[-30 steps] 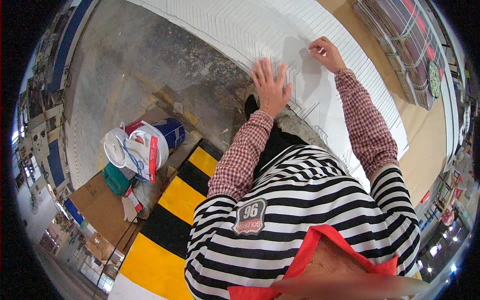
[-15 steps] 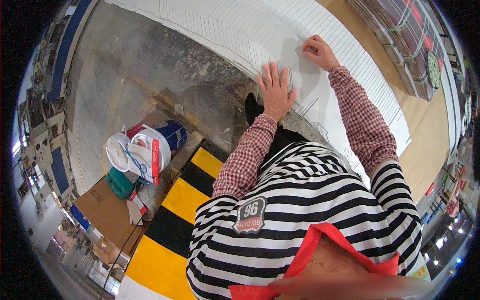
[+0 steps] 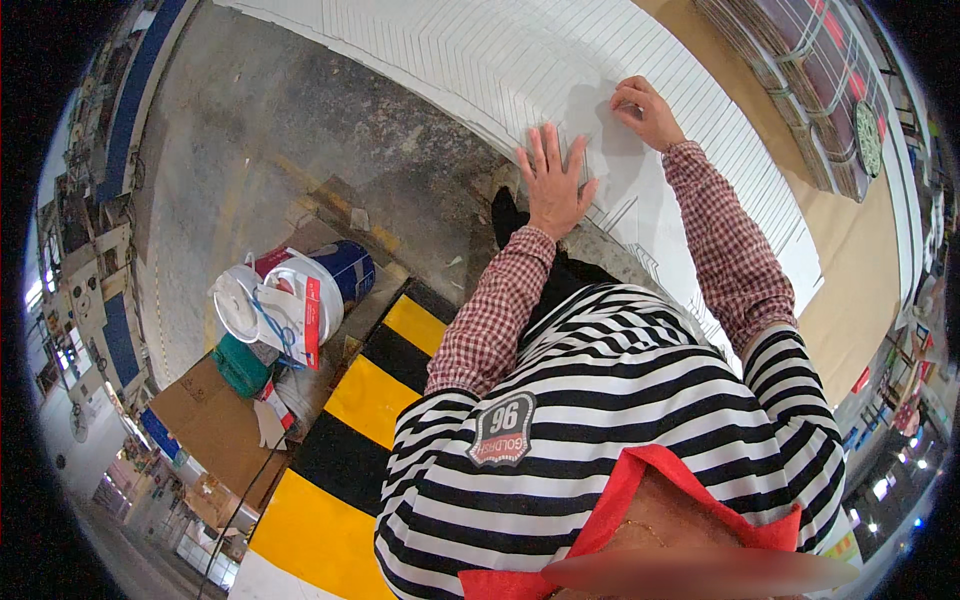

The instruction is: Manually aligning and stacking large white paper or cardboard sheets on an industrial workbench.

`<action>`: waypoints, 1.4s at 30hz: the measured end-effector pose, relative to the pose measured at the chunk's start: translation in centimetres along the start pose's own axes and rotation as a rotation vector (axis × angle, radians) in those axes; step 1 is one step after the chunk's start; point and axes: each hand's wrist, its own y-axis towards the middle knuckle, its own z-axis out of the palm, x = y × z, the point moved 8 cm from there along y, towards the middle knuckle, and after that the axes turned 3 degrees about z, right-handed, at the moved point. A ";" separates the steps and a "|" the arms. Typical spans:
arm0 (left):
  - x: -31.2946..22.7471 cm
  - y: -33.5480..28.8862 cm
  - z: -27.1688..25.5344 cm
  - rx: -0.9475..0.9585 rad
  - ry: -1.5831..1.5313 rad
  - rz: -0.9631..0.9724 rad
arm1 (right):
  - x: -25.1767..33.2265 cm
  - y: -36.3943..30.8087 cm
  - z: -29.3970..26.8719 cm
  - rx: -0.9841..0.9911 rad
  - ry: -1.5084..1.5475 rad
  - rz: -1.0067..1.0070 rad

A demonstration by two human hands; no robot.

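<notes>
A white ribbed panel (image 3: 480, 60) fills the wall ahead. The left hand (image 3: 552, 180) presses flat, fingers spread; the right hand (image 3: 648, 108) pinches closed at its surface. Steady, even palm pressure seems best.

surface: white lined wall (image 3: 480, 60) at 12 o'clock | on it: left hand (image 3: 553, 185) flat, right hand (image 3: 648, 110) pressing

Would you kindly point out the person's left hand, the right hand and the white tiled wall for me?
left hand (image 3: 552, 185), head view, on the back of the flat, spread hand.
right hand (image 3: 648, 108), head view, on the knuckles of the curled hand.
white tiled wall (image 3: 450, 50), head view, on bare tiles left of the hands.
</notes>
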 end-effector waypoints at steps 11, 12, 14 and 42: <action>0.1 -0.3 0.0 -0.022 0.012 0.029 | -0.1 -1.2 0.4 0.021 0.138 0.084; 0.1 -0.2 0.1 -0.007 0.006 0.020 | -0.2 -1.3 0.3 0.017 0.138 0.089; 0.0 -0.1 0.2 0.014 0.000 0.014 | 0.2 -1.4 0.1 0.007 0.042 0.030; -3.5 1.6 -0.1 -0.011 -0.001 0.131 | 0.1 -4.0 -3.5 -0.315 -0.187 -0.064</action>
